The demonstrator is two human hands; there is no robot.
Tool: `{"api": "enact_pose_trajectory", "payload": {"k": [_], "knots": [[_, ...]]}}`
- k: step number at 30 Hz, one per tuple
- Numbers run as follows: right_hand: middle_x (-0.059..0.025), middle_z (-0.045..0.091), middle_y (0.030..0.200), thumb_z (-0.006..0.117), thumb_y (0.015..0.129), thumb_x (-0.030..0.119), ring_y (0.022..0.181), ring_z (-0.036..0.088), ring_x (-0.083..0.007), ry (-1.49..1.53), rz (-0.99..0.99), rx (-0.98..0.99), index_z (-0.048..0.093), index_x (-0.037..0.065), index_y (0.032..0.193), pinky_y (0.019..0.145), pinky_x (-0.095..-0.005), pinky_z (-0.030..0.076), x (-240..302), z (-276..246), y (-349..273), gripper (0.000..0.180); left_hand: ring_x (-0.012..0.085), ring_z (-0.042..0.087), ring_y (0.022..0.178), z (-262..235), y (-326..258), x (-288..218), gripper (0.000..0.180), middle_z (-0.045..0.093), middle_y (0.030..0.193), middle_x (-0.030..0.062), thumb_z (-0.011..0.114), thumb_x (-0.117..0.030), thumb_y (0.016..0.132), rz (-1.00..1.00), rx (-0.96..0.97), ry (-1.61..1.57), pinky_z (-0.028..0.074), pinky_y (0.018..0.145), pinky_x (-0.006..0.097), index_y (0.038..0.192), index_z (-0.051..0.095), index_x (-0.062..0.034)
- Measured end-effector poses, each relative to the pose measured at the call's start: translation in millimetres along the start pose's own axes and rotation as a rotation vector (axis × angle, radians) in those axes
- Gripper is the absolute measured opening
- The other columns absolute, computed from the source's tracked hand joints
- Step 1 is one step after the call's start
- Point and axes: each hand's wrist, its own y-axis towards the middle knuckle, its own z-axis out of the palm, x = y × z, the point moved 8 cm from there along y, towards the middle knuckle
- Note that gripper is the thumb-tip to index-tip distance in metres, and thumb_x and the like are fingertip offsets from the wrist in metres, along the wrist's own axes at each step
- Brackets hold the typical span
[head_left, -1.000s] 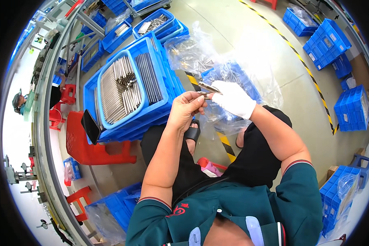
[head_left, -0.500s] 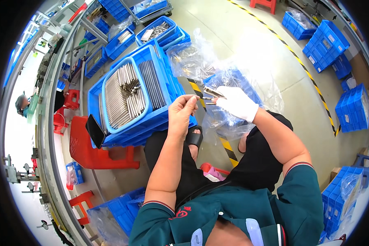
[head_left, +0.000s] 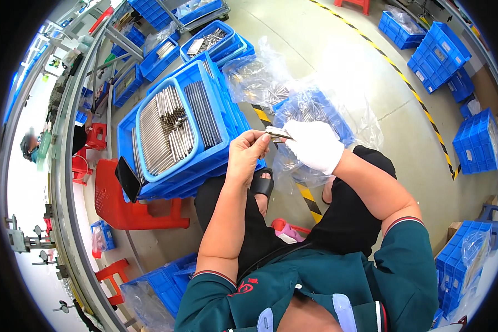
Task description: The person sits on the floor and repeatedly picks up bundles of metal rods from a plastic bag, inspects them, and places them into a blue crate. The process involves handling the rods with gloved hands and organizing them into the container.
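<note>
My right hand (head_left: 315, 146), in a white glove, is closed around a few slim metal rods (head_left: 279, 133). My bare left hand (head_left: 248, 156) pinches at the free ends of these rods, its thumb and forefinger together. Its fingertips partly cover the rod ends. To the left, a light-blue tray (head_left: 140, 145) holds rows of silver rods and rests on a stack of blue crates (head_left: 227, 119). Below and beyond my gloved hand, a blue crate lined with clear plastic (head_left: 343, 126) holds loose metal rods.
A dark flat device (head_left: 129, 180) leans at the crate stack's near left corner. A red stool (head_left: 116, 207) stands beside it. Clear plastic bags (head_left: 254, 72) lie ahead on the floor. More blue crates (head_left: 475, 145) line the right side; a long bench frame (head_left: 66, 166) runs along the left.
The rods in my gloved hand were fanned apart and now lie closer together. My right hand has shifted slightly left, and my left fingers now meet the rods' ends more closely.
</note>
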Motion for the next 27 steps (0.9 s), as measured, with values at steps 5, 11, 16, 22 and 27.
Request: {"api": "enact_pose_trajectory", "payload": {"k": [5, 11, 16, 22, 27], "knots": [[-0.0168, 0.06, 0.074, 0.052, 0.088, 0.027, 0.071, 0.06, -0.0368, 0.087, 0.06, 0.041, 0.053, 0.006, 0.089, 0.063, -0.0438, 0.046, -2, 3, 2, 0.021, 0.0086, 0.048, 0.058, 0, -1, 2, 0.015, 0.057, 0.069, 0.0022, 0.065, -0.013, 0.087, -0.008, 0.001, -0.154, 0.037, 0.053, 0.022, 0.09, 0.062, 0.0007], [-0.0185, 0.058, 0.074, 0.054, 0.087, 0.028, 0.071, 0.058, -0.0374, 0.37, 0.114, 0.078, 0.054, 0.003, 0.088, 0.064, -0.0428, 0.044, -9, 9, 4, 0.024, 0.0081, 0.049, 0.06, 2, -1, 1, 0.018, 0.057, 0.071, 0.0016, 0.065, -0.013, 0.087, 0.072, 0.011, -0.123, 0.038, 0.056, 0.021, 0.096, 0.063, 0.0025], [-0.0203, 0.057, 0.074, 0.055, 0.087, 0.028, 0.072, 0.057, -0.0388, 0.306, 0.126, 0.094, 0.054, 0.003, 0.085, 0.064, -0.0421, 0.043, -10, 10, 4, 0.026, 0.0065, 0.049, 0.062, 2, -5, -8, 0.019, 0.058, 0.072, 0.0007, 0.065, -0.016, 0.088, 0.117, -0.036, 0.083, 0.039, 0.058, 0.02, 0.095, 0.064, 0.0013], [-0.0054, 0.054, 0.063, 0.058, 0.088, 0.03, 0.057, 0.051, -0.0161, 0.624, 0.285, 0.274, 0.057, 0.004, 0.084, 0.054, -0.0309, 0.04, -17, 11, 1, 0.026, 0.0056, 0.046, 0.057, -9, -5, -10, 0.018, 0.056, 0.068, 0.0008, 0.063, -0.017, 0.089, 0.081, -0.085, -0.066, 0.037, 0.052, 0.02, 0.091, 0.063, 0.0008], [0.0022, 0.049, 0.061, 0.058, 0.09, 0.029, 0.054, 0.041, -0.0052, 0.906, 0.392, 0.395, 0.058, 0.003, 0.082, 0.05, -0.0231, 0.034, -14, 26, -8, 0.027, 0.0068, 0.048, 0.056, 5, -3, 0, 0.016, 0.055, 0.067, 0.0007, 0.063, -0.015, 0.088, -0.023, 0.034, -0.243, 0.038, 0.051, 0.021, 0.089, 0.063, 0.0006]]}}
